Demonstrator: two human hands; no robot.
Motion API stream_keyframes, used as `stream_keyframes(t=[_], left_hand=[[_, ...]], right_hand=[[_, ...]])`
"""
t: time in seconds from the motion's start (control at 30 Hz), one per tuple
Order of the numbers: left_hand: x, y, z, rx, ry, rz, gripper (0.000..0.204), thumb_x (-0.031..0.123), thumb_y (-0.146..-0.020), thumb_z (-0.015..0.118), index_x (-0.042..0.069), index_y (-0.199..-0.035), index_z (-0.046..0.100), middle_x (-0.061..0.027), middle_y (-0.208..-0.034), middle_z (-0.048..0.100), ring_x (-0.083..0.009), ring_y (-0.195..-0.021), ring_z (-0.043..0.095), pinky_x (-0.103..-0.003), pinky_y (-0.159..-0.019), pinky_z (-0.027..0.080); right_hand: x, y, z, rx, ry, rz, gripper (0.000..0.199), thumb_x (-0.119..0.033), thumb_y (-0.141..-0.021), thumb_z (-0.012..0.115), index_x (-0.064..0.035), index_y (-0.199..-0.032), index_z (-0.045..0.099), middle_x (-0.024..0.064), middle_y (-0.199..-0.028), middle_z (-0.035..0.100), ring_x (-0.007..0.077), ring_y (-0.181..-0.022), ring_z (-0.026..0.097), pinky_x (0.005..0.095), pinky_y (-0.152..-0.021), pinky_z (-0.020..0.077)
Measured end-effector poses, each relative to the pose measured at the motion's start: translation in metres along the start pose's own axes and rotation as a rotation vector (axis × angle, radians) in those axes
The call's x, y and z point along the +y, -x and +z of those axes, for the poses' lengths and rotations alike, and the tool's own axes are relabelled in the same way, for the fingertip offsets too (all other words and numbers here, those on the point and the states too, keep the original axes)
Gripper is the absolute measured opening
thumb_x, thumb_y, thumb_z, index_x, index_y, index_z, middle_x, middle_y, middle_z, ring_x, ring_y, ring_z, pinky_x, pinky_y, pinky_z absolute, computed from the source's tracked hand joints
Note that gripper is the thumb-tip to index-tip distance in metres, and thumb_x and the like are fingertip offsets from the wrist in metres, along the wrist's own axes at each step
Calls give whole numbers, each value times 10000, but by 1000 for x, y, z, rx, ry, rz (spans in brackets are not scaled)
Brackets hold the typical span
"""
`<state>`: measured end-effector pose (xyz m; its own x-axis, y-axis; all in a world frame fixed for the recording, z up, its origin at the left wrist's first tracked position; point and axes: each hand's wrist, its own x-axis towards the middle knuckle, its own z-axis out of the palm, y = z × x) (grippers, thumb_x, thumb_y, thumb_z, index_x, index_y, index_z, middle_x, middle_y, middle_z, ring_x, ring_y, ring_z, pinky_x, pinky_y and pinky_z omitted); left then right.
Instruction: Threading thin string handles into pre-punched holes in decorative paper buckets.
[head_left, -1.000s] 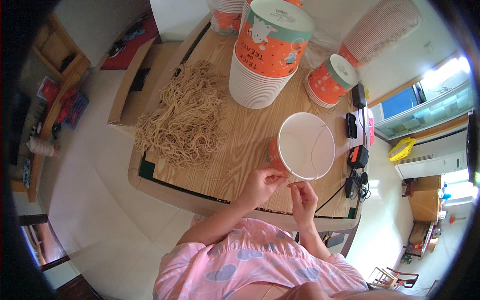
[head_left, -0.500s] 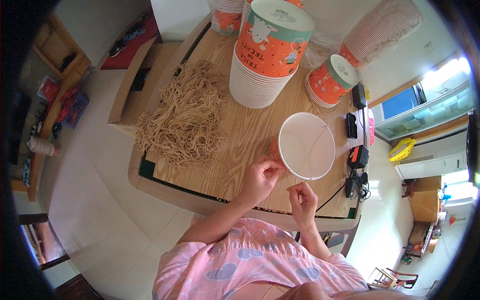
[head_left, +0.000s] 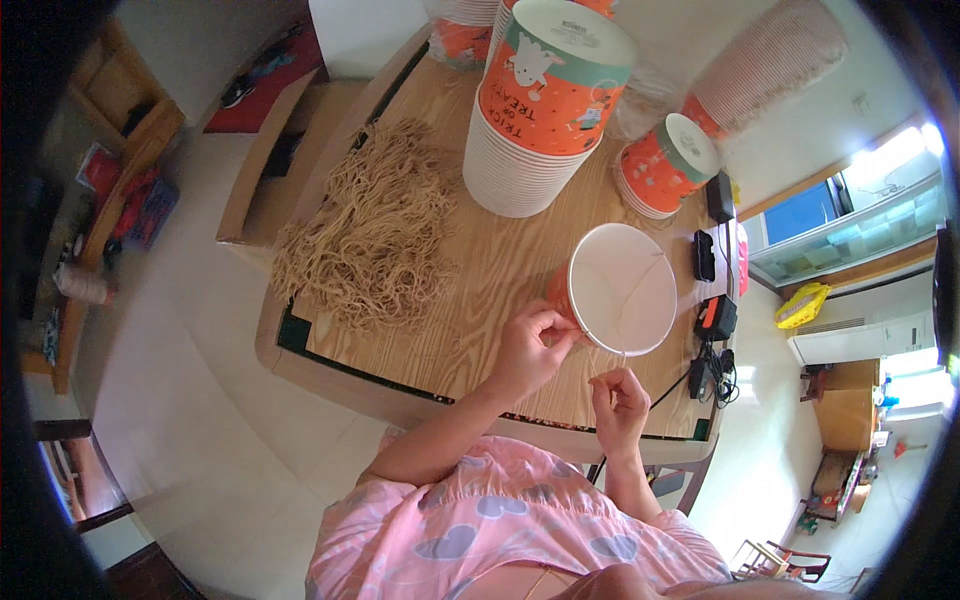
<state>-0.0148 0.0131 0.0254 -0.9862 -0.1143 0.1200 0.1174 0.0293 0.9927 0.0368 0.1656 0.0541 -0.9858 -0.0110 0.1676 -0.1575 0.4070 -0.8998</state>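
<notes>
A paper bucket (head_left: 650, 290) with a white inside and an orange outside stands on the table, its mouth turned toward me. My left hand (head_left: 538, 348) is closed at its near left rim, thumb and finger pinching the edge. A thin string (head_left: 630, 295) runs from the far rim down across the inside and over the near rim. Just below that spot, my right hand (head_left: 622, 405) is closed, fingers curled in a pinch. The string's end seems to go into this hand, though the fingertips hide it.
A tangled heap of beige strings (head_left: 370, 235) covers the table's left side. Tall nested orange-and-white buckets (head_left: 530, 150) stand behind, with a shorter stack (head_left: 660, 165) to their right. Black adapters and cables (head_left: 715, 345) line the right edge. An open cardboard box (head_left: 262, 190) sits left of the table.
The bucket and both my hands have shifted slightly to the right. My left hand still pinches the rim, and the right stays closed below it.
</notes>
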Motion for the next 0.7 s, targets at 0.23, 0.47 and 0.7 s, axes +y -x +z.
stream_keyframes(t=[0.23, 0.47, 0.7], left_hand=[[-5, -2, 1, -23, -42, 40, 89, 24, -736, 702, -14, -798, 649, -111, -852, 586, -214, -760, 618, -294, -661, 503], [-15, 0, 1, -66, -29, 34, 117, 28, -726, 712, -12, -816, 648, -113, -864, 598, -241, -783, 623, -318, -680, 508], [-16, 1, 1, -35, -44, 142, 204, 29, -703, 726, 44, -860, 596, -103, -859, 598, -278, -808, 603, -359, -697, 480]], right_hand=[[-8, -7, 0, -11, 17, -35, 68, 31, -806, 597, -1, -751, 573, 10, -644, 543, 53, -555, 444, 208, -494, 363], [-2, -14, 2, 2, 82, 14, 42, -6, -828, 623, -1, -794, 599, 0, -635, 520, 48, -556, 433, 204, -494, 359], [-6, -16, 2, -4, 100, 29, 52, 19, -853, 584, 1, -809, 605, -43, -694, 534, 9, -591, 404, 168, -524, 317]])
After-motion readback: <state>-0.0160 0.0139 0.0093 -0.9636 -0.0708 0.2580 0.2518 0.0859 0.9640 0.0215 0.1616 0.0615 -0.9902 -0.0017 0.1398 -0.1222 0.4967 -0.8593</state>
